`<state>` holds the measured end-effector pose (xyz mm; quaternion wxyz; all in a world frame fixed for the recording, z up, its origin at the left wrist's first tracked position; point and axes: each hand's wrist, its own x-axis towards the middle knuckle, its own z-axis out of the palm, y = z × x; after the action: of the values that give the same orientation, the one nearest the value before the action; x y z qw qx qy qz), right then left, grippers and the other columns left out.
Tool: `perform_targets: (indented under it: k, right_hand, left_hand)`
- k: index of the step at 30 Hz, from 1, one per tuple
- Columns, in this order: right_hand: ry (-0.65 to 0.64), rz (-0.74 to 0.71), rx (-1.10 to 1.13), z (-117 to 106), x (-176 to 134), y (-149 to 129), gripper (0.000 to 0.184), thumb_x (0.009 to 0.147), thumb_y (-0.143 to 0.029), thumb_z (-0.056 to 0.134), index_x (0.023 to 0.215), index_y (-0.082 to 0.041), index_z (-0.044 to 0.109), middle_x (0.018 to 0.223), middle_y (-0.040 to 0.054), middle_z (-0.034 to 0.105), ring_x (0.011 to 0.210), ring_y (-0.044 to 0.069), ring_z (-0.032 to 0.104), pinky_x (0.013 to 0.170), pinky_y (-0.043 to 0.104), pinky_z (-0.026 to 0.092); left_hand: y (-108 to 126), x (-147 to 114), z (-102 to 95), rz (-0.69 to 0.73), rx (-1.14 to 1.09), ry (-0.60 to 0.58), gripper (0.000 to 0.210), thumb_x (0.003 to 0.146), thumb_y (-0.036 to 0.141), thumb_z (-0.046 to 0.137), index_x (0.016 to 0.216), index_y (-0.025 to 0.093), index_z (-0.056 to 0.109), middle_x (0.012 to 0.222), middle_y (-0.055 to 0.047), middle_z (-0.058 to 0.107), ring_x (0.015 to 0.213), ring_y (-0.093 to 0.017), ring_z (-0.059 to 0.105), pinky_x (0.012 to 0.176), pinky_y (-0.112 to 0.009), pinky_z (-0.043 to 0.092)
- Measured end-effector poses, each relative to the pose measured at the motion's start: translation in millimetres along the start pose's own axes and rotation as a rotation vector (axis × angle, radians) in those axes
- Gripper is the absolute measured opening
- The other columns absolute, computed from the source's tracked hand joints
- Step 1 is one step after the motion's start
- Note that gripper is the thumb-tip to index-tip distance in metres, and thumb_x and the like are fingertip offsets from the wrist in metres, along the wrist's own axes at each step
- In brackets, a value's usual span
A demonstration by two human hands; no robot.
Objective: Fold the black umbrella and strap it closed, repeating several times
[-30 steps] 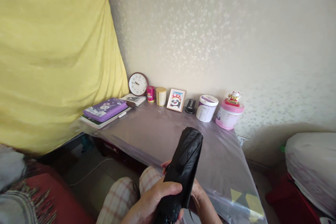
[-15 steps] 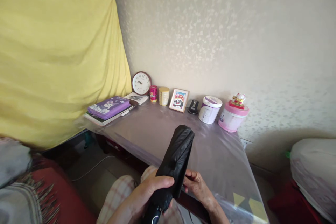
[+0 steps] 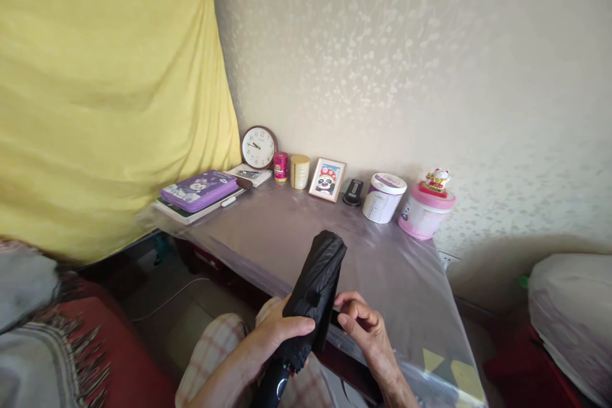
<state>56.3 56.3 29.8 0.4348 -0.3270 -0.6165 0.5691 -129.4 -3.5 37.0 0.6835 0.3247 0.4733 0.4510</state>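
Observation:
A folded black umbrella point(image 3: 313, 287) slants up and away over my lap, its fabric wrapped in loose pleats. My left hand point(image 3: 282, 328) is closed round its lower part, thumb across the front; the fingers behind are mostly hidden. Below that hand, the dark handle point(image 3: 272, 382) shows a silvery ring-shaped mark. My right hand point(image 3: 363, 325) is just right of the umbrella, fingers curled with a gap between thumb and forefinger. The fingertips are close to the fabric's right edge, and I make out nothing held in them.
On the plastic-covered table point(image 3: 268, 236) stand a clock point(image 3: 259, 147), a pink can point(image 3: 280, 167), a yellow-lidded can point(image 3: 299, 172), a panda picture point(image 3: 327, 180), a white tub point(image 3: 384, 199) and a pink tub point(image 3: 425, 213) bearing a cat figurine point(image 3: 437, 182). A purple case point(image 3: 199, 191) lies left.
My right hand has drawn off the umbrella's edge to the right, and its fingers have spread. The umbrella has shifted slightly left, still in my left hand.

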Motion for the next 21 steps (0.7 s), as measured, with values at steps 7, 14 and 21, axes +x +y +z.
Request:
perform_targets:
  k: [7,14,21]
  right_hand:
    - [-0.091,0.046,0.237,6.1,0.6,3.9,0.016,0.070,-0.035,0.072,0.072,-0.021,0.066,0.077,0.0032,0.060,0.071,0.018,0.057,0.071,0.030,0.045]
    - [-0.106,-0.004,0.210,-0.6,2.7,19.9,0.012,0.076,-0.030,0.068,0.085,-0.022,0.068,0.074,0.0013,0.061,0.069,0.015,0.058,0.072,0.028,0.045]
    - [-0.120,-0.028,0.147,-7.7,-3.6,26.4,0.018,0.083,-0.036,0.058,0.080,-0.021,0.067,0.080,0.0017,0.057,0.072,0.015,0.054,0.072,0.027,0.042]
  left_hand:
    - [-1.2,7.2,-1.9,-0.005,-0.037,-0.068,0.053,0.064,0.043,0.066,0.111,0.021,0.054,0.060,-0.001,0.063,0.042,-0.015,0.056,0.038,-0.021,0.038]
    - [-2.1,2.9,-0.6,0.009,-0.091,-0.010,0.036,0.064,0.043,0.065,0.090,0.017,0.058,0.060,-0.002,0.062,0.044,-0.014,0.055,0.036,-0.021,0.038]
    - [-1.0,1.3,-2.6,0.025,-0.156,-0.028,0.025,0.071,0.041,0.060,0.075,0.018,0.054,0.057,0.000,0.059,0.042,-0.011,0.052,0.037,-0.021,0.039]
